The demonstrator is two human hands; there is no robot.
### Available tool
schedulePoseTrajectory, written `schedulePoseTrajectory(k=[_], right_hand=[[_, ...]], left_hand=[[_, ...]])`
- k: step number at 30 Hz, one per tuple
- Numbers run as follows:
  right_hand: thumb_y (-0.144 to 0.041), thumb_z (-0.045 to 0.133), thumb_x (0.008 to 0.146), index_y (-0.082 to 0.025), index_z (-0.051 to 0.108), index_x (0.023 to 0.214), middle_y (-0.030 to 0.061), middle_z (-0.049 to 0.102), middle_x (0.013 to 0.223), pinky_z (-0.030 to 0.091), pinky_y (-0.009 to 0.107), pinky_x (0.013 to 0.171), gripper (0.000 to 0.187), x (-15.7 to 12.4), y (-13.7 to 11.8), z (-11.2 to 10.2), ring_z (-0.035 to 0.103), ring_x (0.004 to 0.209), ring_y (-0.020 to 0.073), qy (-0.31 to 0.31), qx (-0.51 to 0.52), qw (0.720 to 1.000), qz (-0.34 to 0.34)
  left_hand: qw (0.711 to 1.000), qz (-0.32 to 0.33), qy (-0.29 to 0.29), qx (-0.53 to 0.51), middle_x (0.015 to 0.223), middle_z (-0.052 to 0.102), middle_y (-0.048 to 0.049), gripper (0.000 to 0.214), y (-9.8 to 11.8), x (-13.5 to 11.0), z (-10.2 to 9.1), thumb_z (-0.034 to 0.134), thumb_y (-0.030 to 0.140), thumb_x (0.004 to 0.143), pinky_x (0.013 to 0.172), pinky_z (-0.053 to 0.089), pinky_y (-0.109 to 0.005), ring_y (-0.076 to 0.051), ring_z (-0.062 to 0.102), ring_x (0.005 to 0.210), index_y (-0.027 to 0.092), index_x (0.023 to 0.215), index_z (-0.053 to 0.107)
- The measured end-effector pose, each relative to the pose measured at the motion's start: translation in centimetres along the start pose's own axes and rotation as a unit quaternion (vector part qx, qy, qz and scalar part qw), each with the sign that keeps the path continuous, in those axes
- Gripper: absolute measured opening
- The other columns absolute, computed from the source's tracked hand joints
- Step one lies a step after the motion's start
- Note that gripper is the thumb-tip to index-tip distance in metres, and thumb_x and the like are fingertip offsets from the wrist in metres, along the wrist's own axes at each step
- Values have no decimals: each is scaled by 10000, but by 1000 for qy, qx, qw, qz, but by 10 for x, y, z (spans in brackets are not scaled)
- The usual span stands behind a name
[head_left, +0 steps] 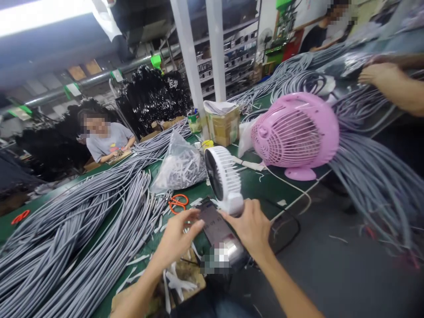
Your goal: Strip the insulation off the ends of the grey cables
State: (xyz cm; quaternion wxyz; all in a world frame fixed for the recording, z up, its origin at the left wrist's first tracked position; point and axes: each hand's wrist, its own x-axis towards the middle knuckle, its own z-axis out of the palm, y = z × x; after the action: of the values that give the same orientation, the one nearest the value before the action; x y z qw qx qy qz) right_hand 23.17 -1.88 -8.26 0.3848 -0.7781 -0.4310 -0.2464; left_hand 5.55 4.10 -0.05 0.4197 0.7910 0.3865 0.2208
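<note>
My left hand (181, 232) is beside the left edge of a dark smartphone (217, 225), its thumb and fingers apart with nothing visible between them. The phone's screen is lit and shows large digits. My right hand (253, 227) is closed at the base of a small white desk fan (228, 176), its thumb near the phone's right edge; part of its grip is hidden behind the fan base. Orange-handled scissors (178, 204) lie just beyond my left hand. A clear plastic bag (180, 165) of white strips sits behind them.
Long bundles of grey cable (109, 203) cover the left of the green table (278, 194). A large pink fan (298, 132) stands at the right, near a cardboard box (223, 126). Co-workers sit across the table; another person's hand (380, 79) is at the upper right.
</note>
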Motion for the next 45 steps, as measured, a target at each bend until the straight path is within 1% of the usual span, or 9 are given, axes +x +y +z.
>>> schedulePoseTrajectory(k=[3, 6, 12, 16, 21, 26, 30, 38, 45], right_hand=[[-414, 368, 898, -175, 458, 787, 57, 478, 696, 417, 292, 466, 278, -4, -18, 1, 528, 584, 198, -17, 85, 995, -46], [-223, 322, 912, -154, 490, 901, 60, 504, 730, 463, 301, 513, 182, -12, -25, -2, 551, 623, 196, -35, 127, 989, -65], [-13, 273, 834, -116, 513, 1069, 93, 580, 893, 513, 277, 712, 352, -21, -15, -5, 588, 830, 175, -79, 185, 976, -89], [-143, 433, 846, -145, 586, 994, 91, 609, 907, 491, 344, 784, 213, 1, 10, -1, 558, 882, 209, -118, 204, 969, -75], [-181, 495, 829, -159, 620, 1003, 109, 621, 992, 464, 381, 803, 216, 43, 40, 17, 536, 957, 248, -200, 172, 964, -28], [-150, 487, 846, -141, 623, 992, 97, 637, 944, 464, 328, 774, 200, 61, 40, 36, 590, 881, 202, -300, 112, 947, 10], [-245, 483, 887, -138, 585, 1035, 62, 627, 989, 475, 333, 758, 209, 67, 36, 40, 604, 835, 150, -353, 63, 933, 33], [-251, 428, 889, -165, 592, 1103, 106, 680, 946, 459, 304, 662, 283, 76, 48, 32, 641, 861, 248, -387, 12, 922, 20], [-223, 391, 885, -174, 592, 1077, 97, 664, 1025, 447, 281, 632, 281, 66, 51, 37, 642, 835, 229, -362, -14, 932, -14]], left_hand=[[999, 33, -4, 0, 1148, 598, -145, 504, 10, 23, 31, 618, 351, 741, 880, 464, -367, -239, 592, 983, 121, 1176, 511], [1000, 17, 17, -21, 1085, 626, -141, 540, 12, 42, 48, 659, 320, 706, 823, 487, -337, -228, 619, 927, 115, 1164, 457], [992, 4, 111, 55, 944, 658, -101, 420, 20, 46, 57, 661, 311, 684, 678, 485, -301, -216, 634, 774, 142, 1021, 475], [986, 11, 127, 104, 842, 663, -62, 360, 26, 45, 59, 616, 237, 690, 622, 465, -277, -200, 621, 700, 143, 1009, 479], [987, 4, 116, 110, 815, 665, -54, 368, 21, 57, 54, 600, 192, 678, 624, 454, -273, -197, 611, 697, 131, 1025, 493], [992, 17, 83, 90, 877, 658, -65, 414, 16, 67, 53, 603, 196, 669, 665, 459, -281, -197, 612, 728, 143, 1063, 488], [989, 21, 76, 125, 800, 649, -51, 499, 19, 76, 55, 615, 219, 668, 621, 447, -277, -201, 594, 677, 133, 1135, 460], [995, 57, 10, 76, 883, 645, -41, 456, 1, 102, 47, 623, 192, 705, 727, 456, -272, -190, 596, 808, 140, 1127, 459], [991, 38, 9, 125, 864, 637, -62, 384, -4, 96, 44, 563, 348, 805, 714, 452, -290, -209, 589, 778, 126, 1108, 482]])
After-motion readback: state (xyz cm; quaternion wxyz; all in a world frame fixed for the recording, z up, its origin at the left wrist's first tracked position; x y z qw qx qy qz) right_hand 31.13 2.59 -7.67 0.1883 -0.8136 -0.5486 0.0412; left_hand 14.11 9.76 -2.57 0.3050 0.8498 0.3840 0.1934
